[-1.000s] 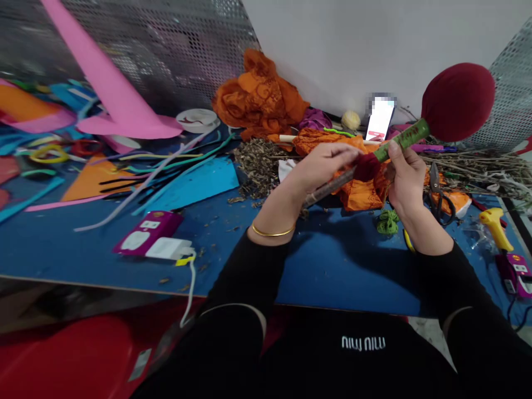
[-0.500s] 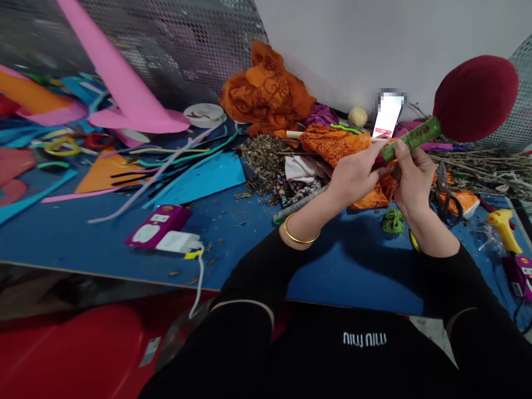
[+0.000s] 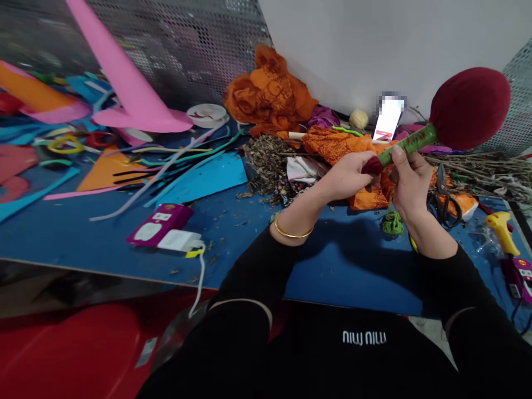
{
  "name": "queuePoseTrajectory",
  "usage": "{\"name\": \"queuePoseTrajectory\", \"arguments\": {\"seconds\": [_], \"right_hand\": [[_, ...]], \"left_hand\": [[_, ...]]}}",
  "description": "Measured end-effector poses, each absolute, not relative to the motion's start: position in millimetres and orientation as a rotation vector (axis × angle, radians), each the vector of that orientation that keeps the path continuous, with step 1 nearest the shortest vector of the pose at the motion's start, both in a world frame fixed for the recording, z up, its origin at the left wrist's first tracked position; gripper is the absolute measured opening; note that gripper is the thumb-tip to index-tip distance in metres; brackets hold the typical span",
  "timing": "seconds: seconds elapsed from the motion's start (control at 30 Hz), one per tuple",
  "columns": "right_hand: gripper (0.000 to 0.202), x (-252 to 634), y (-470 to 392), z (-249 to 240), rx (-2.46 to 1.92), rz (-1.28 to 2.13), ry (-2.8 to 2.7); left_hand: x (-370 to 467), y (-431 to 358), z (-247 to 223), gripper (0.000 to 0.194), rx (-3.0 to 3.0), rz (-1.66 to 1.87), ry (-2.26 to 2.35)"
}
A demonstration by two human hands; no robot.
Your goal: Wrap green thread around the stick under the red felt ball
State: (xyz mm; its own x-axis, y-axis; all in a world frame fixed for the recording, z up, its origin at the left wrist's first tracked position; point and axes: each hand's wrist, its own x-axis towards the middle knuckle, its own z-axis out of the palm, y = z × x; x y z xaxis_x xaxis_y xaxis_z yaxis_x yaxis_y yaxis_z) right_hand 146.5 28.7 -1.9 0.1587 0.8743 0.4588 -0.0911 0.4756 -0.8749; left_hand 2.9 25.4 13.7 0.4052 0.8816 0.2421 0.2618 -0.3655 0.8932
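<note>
Above the table I hold a dark red, cloth-covered bulb (image 3: pixel 469 108) on a stem, tilted up to the right. Green wrapping with darker marks (image 3: pixel 409 145) covers the stem's middle. At the lower end, where dark red cloth shows, my left hand (image 3: pixel 347 176) is closed on the stem. My right hand (image 3: pixel 412 177) pinches the green part from below, thumb on top. Beneath my right hand lies a small bundle of green yarn (image 3: pixel 392 222), with black scissors (image 3: pixel 446 194) to its right. Orange patterned cloth (image 3: pixel 336 145) lies behind my hands.
A lit phone (image 3: pixel 388 116) leans against the wall. To the right are a yellow glue gun (image 3: pixel 502 230) and dry stalks (image 3: pixel 477 172). On the left stand a pink cone hat (image 3: pixel 137 100), felt strips and a purple power box (image 3: pixel 160 224) with a white plug.
The red bulb has dipped slightly and shifted left. My left hand has slid left and down along the stem, so more dark red cloth shows at its lower end. My right hand still grips the green part.
</note>
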Motion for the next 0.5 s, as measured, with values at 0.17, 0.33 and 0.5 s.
{"name": "queuePoseTrajectory", "arguments": {"seconds": [0.17,0.33,0.5], "right_hand": [[0.029,146.5,30.5,-2.8,-0.814,0.835,-1.179],[0.03,145.4,30.8,-4.2,-0.792,0.867,-1.178],[0.028,145.9,31.6,-7.0,-0.821,0.887,-1.136]], "left_hand": [[-3.1,23.7,21.9,0.013,1.745,0.882,0.876],[-5.0,21.7,22.2,0.031,1.707,0.861,0.927],[-7.7,24.9,22.9,0.03,1.752,0.792,0.95]]}}
